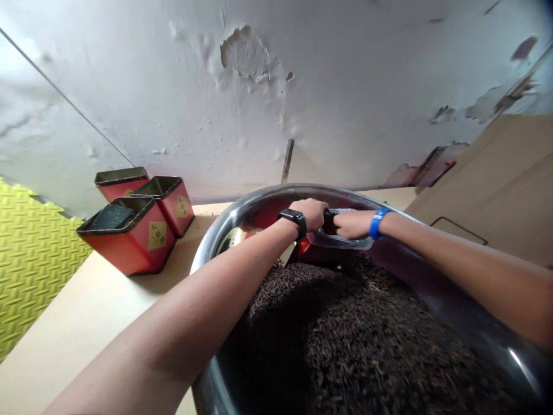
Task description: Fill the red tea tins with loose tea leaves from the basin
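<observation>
My left hand [313, 213], with a dark watch at its wrist, is closed at the edge of a clear plastic bag [360, 244]. The bag's mouth lies over a red tin [317, 251] inside a large shiny metal basin [220, 227]. Curled within that mouth is my right hand [352, 225], a blue band at its wrist; its fingertips and whatever they hold are hidden. Loose dark tea leaves [380, 328] fill much of the basin below both hands. A pale yellow label [285, 256] shows beside the tin, partly covered by my left forearm.
Three open red tins, the nearest [147, 239] with a yellow label, stand left on the pale table [82, 323]. Behind rises a peeling white wall [181, 86]. Yellow textured matting [30, 259] is at far left, a brown board [505, 178] at right.
</observation>
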`<state>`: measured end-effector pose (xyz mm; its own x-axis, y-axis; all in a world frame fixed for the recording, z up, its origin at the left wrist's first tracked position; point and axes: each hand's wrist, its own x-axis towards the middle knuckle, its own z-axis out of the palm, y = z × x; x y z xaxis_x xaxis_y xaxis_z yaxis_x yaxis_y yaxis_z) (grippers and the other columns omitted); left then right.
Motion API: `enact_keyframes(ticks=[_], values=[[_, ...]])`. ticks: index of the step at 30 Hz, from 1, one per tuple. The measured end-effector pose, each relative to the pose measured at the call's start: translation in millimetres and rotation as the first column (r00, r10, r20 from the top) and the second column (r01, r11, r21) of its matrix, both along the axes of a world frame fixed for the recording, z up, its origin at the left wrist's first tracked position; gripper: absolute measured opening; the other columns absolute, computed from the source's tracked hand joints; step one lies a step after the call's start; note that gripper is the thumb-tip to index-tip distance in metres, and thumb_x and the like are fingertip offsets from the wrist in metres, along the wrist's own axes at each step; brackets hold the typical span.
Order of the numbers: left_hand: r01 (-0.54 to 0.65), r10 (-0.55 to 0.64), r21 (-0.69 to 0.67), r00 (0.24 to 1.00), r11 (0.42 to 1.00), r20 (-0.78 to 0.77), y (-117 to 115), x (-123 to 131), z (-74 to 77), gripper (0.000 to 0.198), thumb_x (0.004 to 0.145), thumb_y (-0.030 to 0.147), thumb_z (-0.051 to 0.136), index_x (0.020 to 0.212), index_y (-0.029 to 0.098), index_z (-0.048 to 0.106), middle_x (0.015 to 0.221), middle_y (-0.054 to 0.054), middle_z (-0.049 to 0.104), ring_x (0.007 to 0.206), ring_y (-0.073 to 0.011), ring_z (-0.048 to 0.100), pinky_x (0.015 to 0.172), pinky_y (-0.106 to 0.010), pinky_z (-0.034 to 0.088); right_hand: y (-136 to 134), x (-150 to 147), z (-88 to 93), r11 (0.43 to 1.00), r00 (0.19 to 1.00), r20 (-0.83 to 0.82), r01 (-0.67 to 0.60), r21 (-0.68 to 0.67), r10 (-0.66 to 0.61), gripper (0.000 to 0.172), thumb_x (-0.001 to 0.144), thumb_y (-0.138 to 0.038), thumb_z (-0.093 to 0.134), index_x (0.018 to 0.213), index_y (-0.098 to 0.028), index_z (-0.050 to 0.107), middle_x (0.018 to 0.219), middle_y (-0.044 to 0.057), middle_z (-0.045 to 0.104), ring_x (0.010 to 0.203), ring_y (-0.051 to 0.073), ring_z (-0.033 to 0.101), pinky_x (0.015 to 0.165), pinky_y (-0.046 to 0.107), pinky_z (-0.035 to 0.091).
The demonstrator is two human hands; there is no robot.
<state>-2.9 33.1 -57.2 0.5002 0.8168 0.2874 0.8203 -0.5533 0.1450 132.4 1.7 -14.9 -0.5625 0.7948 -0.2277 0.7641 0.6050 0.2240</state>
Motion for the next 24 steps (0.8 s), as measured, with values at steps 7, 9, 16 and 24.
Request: enact_keyframes(ticks=[7,9,16,24], values=[[-0.019,0.018,-0.005,0.999,1.0,-0.03,1,5,1.0,0.036,0.08,0.023,0.039,0.11,0.028,0.058,0.102,-0.004,0.065,0.086,-0.0196,0.061,0.069,-0.028,0.047,-100,-4,-14.3,0.87,0.721,-0.489,-0.432,0.237,0.491,0.038,0.083,-0.045,0.045,0.101,-0.016,0.061,0.099,0.009,0.062,0.09,0.019,0.055,0.082,0.033,0.042],[-0.047,0.047,0.006,0.998,0.999,-0.034,1,6,0.1,0.039,0.08,0.022,0.038,0.113,0.03,0.057,0.104,-0.003,0.064,0.088,-0.0193,0.06,0.071,-0.028,0.046,-119,-7,-27.6,0.815,0.647,-0.537,-0.561,0.146,0.542,0.059,0.075,-0.056,0.052,0.119,-0.017,0.053,0.121,0.011,0.053,0.109,0.023,0.047,0.093,0.036,0.037],[-0.045,0.045,-0.014,0.999,0.999,-0.029,4,9,-3.2,0.043,0.081,0.019,0.037,0.12,0.028,0.054,0.108,-0.003,0.063,0.093,-0.018,0.058,0.08,-0.028,0.044,-125,-3,-51.7,0.772,0.728,-0.551,-0.597,-0.217,0.408,0.101,0.057,-0.065,0.064,0.141,-0.027,0.021,0.147,0.01,0.017,0.132,0.032,0.018,0.105,0.047,0.019],[-0.002,0.003,-0.023,1.0,1.0,0.025,9,9,-6.6,0.038,0.082,0.019,0.036,0.113,0.025,0.058,0.105,-0.005,0.064,0.094,-0.0194,0.058,0.081,-0.029,0.042,-125,-4,-63.1,0.732,0.747,-0.548,-0.602,-0.319,0.376,0.088,0.063,-0.059,0.062,0.138,-0.029,0.027,0.144,0.011,0.024,0.128,0.032,0.027,0.102,0.05,0.025]])
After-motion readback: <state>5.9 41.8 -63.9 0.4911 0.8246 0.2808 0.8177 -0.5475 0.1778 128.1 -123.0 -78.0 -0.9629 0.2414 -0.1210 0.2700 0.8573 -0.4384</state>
